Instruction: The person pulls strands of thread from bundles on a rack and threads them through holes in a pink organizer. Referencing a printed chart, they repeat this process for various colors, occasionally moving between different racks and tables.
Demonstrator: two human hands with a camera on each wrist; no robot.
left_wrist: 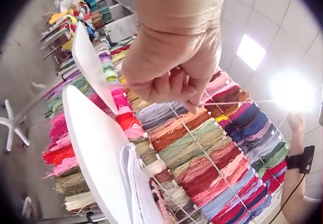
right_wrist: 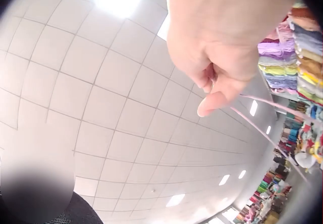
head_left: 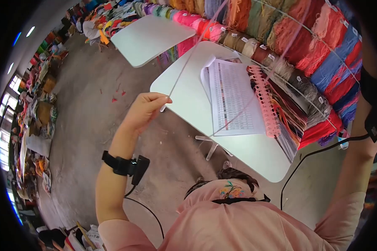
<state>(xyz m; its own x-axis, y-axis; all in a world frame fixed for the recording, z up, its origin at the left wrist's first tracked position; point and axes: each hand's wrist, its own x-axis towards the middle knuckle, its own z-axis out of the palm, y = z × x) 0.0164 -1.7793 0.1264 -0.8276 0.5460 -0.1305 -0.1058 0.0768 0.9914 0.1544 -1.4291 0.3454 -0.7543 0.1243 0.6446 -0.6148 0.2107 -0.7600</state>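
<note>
A thin pale pink yarn [head_left: 192, 52] runs up from my left hand [head_left: 144, 112], whose thumb and fingers pinch it. The left wrist view shows the left hand [left_wrist: 171, 67] with the yarn [left_wrist: 242, 102] stretched away from its fingertips. My right arm is raised at the right of the head view, its hand out of that frame. In the right wrist view the right hand [right_wrist: 217, 52] has curled fingers and thumb gripping the yarn, and two pink strands [right_wrist: 267, 137] trail from it.
A white table [head_left: 188, 111] bears printed sheets [head_left: 234, 98] and a pink holed card [head_left: 266, 104] with thread samples. Another white table [head_left: 151, 37] stands beyond it. Coloured yarn skeins [head_left: 297, 42] hang on a wire rack at the right. A black cable [head_left: 308, 157] hangs beside the right arm.
</note>
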